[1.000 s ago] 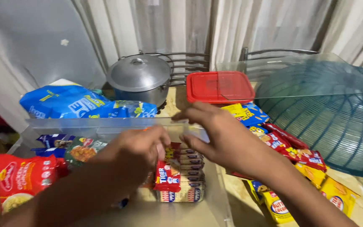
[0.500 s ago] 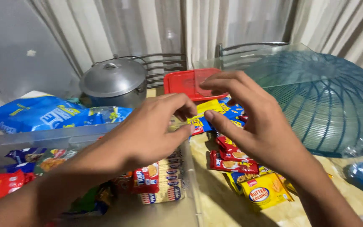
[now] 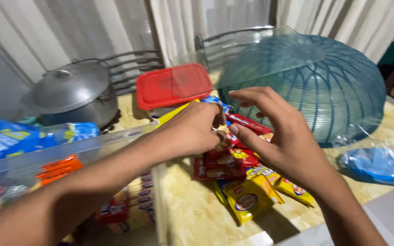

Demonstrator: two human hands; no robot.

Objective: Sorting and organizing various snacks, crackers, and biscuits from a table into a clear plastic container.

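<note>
Snack packets [image 3: 233,157], heaped loose on table [image 3: 192,214] beside your clear bin [image 3: 46,157]: your left hand [image 3: 192,130] pinched one, right hand [image 3: 274,132] hovered half-open, empty.

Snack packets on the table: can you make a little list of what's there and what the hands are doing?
left hand: reaching into the snack packets, fingers curled
right hand: over the same pile, fingers open
yellow packets: at the pile's near end
clear bin: left, holds biscuit packs
red-lidded box: behind the pile
metal pot: back left
mesh food cover: right
</note>
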